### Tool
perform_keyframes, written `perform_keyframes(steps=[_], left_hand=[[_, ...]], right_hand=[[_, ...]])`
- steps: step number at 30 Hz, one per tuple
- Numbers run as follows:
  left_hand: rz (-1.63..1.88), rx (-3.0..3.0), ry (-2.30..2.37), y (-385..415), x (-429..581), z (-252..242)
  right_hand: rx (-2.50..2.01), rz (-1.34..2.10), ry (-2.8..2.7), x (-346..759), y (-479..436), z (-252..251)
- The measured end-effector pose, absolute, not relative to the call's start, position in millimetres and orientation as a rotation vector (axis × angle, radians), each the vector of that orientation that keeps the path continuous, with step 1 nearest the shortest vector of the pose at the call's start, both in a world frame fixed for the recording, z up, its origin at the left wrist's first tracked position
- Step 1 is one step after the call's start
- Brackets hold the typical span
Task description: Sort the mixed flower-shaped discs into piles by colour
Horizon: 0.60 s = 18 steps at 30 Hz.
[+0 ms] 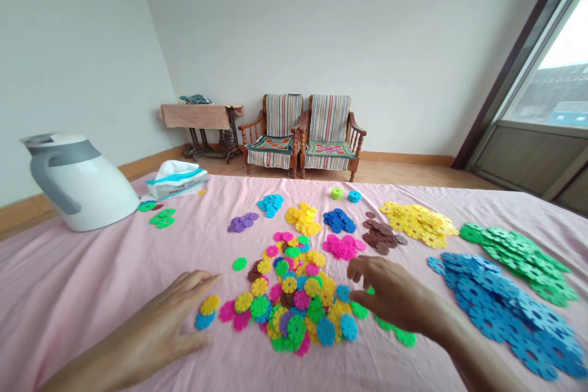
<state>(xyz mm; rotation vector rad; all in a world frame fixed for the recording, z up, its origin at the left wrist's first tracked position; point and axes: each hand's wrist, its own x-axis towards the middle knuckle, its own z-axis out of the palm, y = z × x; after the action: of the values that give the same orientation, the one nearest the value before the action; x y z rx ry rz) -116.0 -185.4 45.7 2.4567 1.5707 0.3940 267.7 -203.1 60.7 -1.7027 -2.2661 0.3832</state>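
Observation:
My left hand hovers low over the cloth with thumb and fingers apart. Just off its fingers are a yellow notched plastic disc and a blue disc. Between my hands lies a mixed pile of coloured discs. At the pile's right edge is my right hand, fingers curled but thumb apart, with nothing visible in them. Green discs lie partly under it. Beyond the mixed pile sit single-colour heaps: purple, light blue, yellow, dark blue, pink and brown.
Larger discs form yellow, green and blue heaps on the right. A white-grey jug and a tissue box stand at left. Two small disc stacks, green and blue, stand toward the far edge.

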Motion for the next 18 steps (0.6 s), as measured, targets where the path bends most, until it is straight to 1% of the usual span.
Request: perform_keyframes(steps=[4, 13, 16, 18], left_hand=[[0.365, 2.407, 1.471, -200, -97, 38], [0.473, 2.416, 1.328, -187, -57, 26], [0.438, 2.428, 1.354, -183, -56, 26], [0.374, 2.435, 1.361, -184, -57, 29]], right_hand=[[-1.773, 0.327, -2.438, 256, -213, 59], [-1.851, 0.269, -2.457, 260, -211, 51], [-1.947, 0.163, -2.454, 263, -210, 54], [-1.959, 0.181, -2.458, 262, -213, 59]])
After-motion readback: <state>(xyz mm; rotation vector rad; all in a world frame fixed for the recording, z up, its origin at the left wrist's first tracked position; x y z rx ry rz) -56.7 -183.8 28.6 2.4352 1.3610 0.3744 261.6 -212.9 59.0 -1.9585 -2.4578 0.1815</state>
